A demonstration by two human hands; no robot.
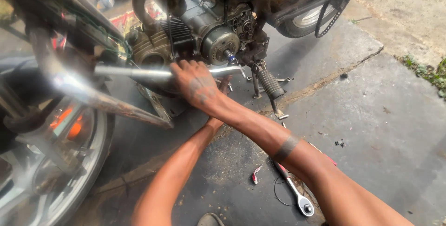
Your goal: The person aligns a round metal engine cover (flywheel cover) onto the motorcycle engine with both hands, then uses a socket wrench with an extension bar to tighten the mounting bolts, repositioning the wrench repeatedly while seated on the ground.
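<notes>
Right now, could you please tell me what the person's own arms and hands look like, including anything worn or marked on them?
Both forearms are bare, with no sleeves, gloves, watch or rings in view. The right forearm carries a dark band marking wrapped around it. The back of the right hand shows a dark marking too. The left forearm looks unmarked; the left hand is mostly hidden behind the right wrist.

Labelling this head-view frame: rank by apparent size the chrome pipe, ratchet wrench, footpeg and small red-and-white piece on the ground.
1. Chrome pipe, gripped by the right hand; looks longest, though partly hidden.
2. Ratchet wrench and footpeg: unsure, since the arm covers part of the wrench, which also lies nearer.
3. Red-and-white piece, smallest.
</notes>
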